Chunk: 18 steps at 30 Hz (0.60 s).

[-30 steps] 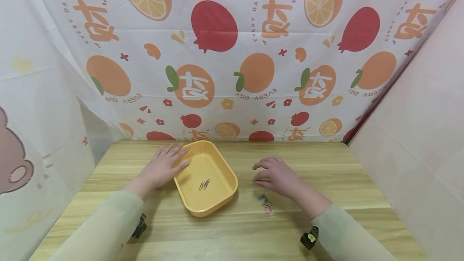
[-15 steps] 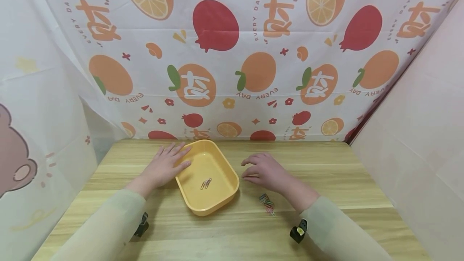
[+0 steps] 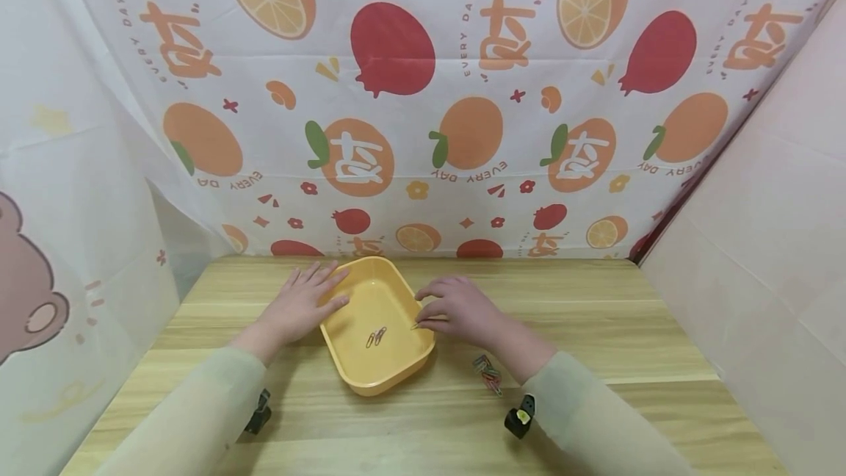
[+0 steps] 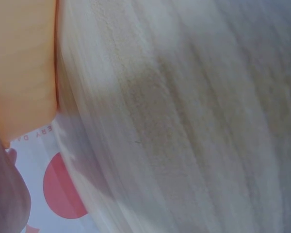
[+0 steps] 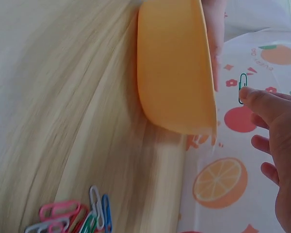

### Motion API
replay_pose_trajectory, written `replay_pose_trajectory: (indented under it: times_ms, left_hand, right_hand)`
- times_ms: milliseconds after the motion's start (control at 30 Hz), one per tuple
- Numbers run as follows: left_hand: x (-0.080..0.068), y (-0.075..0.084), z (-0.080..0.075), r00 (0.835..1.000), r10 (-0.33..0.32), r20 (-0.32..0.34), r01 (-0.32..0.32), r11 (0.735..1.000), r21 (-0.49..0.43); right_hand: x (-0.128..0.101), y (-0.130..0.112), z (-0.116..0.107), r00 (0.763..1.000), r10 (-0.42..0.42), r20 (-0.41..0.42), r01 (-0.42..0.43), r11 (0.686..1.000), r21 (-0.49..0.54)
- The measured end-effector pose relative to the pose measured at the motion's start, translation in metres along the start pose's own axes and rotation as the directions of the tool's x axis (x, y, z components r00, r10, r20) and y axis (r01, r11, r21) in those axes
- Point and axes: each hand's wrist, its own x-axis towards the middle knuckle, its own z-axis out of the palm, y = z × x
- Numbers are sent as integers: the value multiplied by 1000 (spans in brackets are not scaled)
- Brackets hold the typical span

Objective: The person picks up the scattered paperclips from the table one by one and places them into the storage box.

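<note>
My left hand (image 3: 300, 305) rests with its fingers spread over the left rim of a yellow plastic tray (image 3: 357, 386). Between thumb and fingers, my right hand (image 3: 463, 312) pinches a green paper clip (image 5: 242, 81) at the tray's right rim. Inside the tray lie a few paper clips (image 3: 375, 337) on its bottom. A small heap of coloured paper clips (image 3: 487, 373), pink, white, blue, green and red, lies on the table just right of the tray. The left wrist view shows only the tray's outer wall (image 4: 24, 63) and part of the left hand.
The wooden table (image 3: 581, 314) stretches to both sides of the tray. A fruit-print cloth (image 3: 423, 189) hangs at its back edge, and pale cloths (image 3: 767, 241) close off the sides. A black wrist camera (image 3: 520, 419) sits below the right sleeve.
My right hand has moved left, from beside the heap to the tray's right rim, bringing the paper clip with it. The left hand and the tray have stayed in place.
</note>
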Motion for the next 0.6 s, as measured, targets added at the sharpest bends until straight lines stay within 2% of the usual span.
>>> replay_pose_trajectory:
  times_ms: [300, 600]
  left_hand:
    - [1, -1, 3, 1000, 0, -6, 0, 1000, 2]
    - [1, -1, 3, 1000, -2, -11, 2, 1000, 1]
  right_hand:
    - [19, -8, 3, 1000, -18, -10, 18, 1000, 2]
    - [32, -14, 3, 999, -17, 42, 17, 1000, -5]
